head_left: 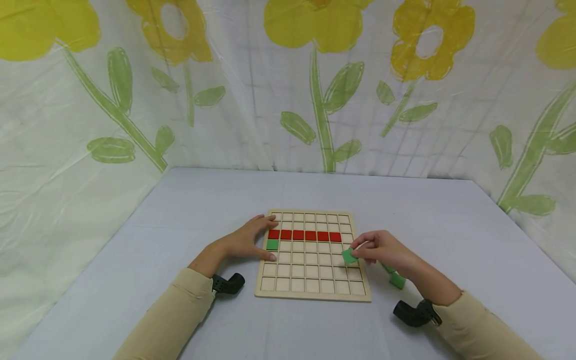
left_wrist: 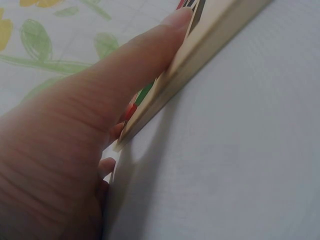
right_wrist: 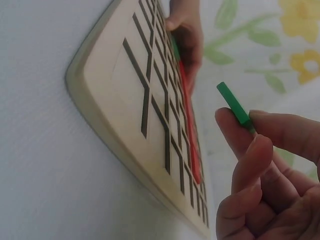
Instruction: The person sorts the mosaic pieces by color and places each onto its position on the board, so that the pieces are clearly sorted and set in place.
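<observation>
We saw a pale table [head_left: 216, 200], and behind its far edge hung a white sheet [head_left: 252, 115] with painted yellow flowers [head_left: 432, 42]. The grid board [head_left: 310, 297] lay on it. The left hand [head_left: 243, 240], spread wide, rested on the board's left edge. The right hand [head_left: 388, 251] pinched a green tile [head_left: 348, 256] above the board's right side; red tiles [head_left: 298, 235] lay across its far half, other green tiles [head_left: 398, 281] just right of it.

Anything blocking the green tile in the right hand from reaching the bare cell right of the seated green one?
Nothing visible: the right hand pinches the green tile above the wooden grid board and only bare cells lie between. The left hand rests its thumb at the board's left edge, off that route.
</observation>
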The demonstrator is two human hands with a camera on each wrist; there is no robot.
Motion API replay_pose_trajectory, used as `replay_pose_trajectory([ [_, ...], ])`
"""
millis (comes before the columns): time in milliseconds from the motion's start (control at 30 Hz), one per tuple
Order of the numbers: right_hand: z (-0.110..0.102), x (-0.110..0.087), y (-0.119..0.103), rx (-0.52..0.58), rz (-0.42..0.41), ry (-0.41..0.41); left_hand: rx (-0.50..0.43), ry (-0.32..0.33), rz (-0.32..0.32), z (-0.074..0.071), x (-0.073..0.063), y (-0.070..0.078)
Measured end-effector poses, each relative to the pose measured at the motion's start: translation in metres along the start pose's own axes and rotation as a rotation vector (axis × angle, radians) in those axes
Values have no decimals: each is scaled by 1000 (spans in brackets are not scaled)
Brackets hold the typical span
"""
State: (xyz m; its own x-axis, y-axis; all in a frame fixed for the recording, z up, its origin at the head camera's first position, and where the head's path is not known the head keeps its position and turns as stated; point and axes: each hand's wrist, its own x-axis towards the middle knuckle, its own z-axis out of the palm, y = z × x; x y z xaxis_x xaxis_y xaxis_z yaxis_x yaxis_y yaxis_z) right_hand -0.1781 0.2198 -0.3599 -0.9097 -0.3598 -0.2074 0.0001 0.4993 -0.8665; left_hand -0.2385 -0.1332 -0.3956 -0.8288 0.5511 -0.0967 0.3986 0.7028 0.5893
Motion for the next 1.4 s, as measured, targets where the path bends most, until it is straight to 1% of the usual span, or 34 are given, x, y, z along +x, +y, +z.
replay_pose_trajectory([
  [167,7,6,-7,11,-24,-5,-5,-2,-2,1,0,0],
  [333,11,11,-11,0,-58,-19,-1,-2,26,1,1,-3],
  [633,17,22,-20,20,-41,-3,-9,3,48,1,0,-3],
  [833,20,32,-24,20,-87,-26,-11,3,49,1,0,-3],
  [1100,27,42,-33,63,-96,-39,0,-4,25,0,1,-3],
  [1267,30,51,-37,83,-128,-43,-5,3,42,0,1,-3],
  [1400,33,58,-41,93,-139,-42,-9,2,43,0,1,-4],
])
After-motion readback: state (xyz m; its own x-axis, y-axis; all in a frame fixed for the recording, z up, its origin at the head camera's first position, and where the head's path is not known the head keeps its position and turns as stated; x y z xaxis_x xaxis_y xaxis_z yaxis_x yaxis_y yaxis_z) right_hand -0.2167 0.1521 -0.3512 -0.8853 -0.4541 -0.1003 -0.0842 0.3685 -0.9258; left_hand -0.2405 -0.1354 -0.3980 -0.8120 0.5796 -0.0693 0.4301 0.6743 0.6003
